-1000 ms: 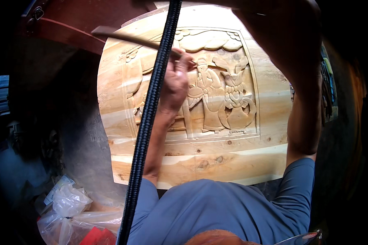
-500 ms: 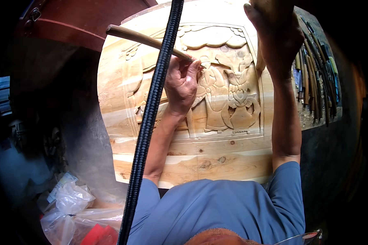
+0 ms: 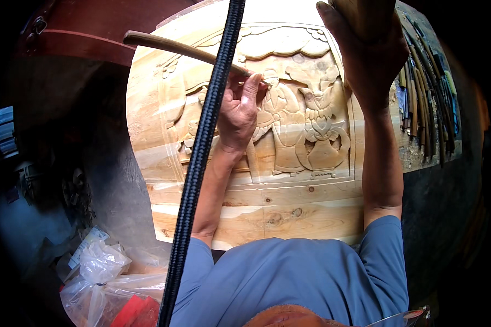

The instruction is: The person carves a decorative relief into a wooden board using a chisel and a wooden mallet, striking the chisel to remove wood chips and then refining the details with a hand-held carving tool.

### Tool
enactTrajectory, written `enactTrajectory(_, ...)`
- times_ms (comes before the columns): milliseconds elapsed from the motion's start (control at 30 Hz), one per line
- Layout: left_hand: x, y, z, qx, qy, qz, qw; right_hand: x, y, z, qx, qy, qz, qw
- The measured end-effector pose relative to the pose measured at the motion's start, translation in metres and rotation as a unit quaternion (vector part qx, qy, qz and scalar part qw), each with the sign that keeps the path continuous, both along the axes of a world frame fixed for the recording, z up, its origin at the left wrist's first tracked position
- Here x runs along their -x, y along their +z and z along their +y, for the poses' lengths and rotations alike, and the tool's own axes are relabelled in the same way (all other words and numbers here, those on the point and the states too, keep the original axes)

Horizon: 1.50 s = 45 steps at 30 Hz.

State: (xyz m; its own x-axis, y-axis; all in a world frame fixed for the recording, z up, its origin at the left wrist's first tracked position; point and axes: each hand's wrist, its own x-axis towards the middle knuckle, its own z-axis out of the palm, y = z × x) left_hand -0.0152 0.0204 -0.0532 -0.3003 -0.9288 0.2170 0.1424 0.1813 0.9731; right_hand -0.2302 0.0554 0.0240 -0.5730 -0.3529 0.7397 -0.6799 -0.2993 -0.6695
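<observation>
My left hand is closed around the lower part of a carving chisel, whose long wooden handle slants up to the left. Its tip meets the carved wooden panel near the head of a robed figure in relief. A carved animal stands to the right of that figure. Raised above the panel's upper right, my right hand grips a thick wooden mallet. The top edge cuts off much of the mallet, and the hand is in dark shadow.
Several carving tools lie in a row at the panel's right. A dark braided cord crosses the view in front of the panel. Clear plastic bags sit at lower left; a red chest stands at the far left.
The chisel's handle end has shifted left, and my left hand has moved slightly left with it. My right hand and the mallet have shifted a little. The view itself moved slightly.
</observation>
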Motion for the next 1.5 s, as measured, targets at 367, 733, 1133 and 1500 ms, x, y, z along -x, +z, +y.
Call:
enactTrajectory(367, 0.000, 0.001, -0.003, -0.001, -0.003, -0.016, 1.000, 0.000, -0.004, -0.001, 0.001, -0.003, 0.003, 1.000)
enactTrajectory(733, 0.000, 0.005, -0.005, 0.025, -0.006, -0.034, 0.999, -0.004, -0.001, -0.001, -0.002, 0.011, -0.021, 1.000)
enactTrajectory(1133, 0.006, 0.013, -0.012, 0.186, -0.019, -0.151, 0.971, -0.007, 0.005, 0.002, -0.049, -0.018, 0.017, 0.999)
enactTrajectory(1500, 0.006, 0.023, -0.021, 0.325, -0.036, -0.218, 0.920, 0.007, 0.060, -0.002, -0.066, 0.005, 0.210, 0.976)
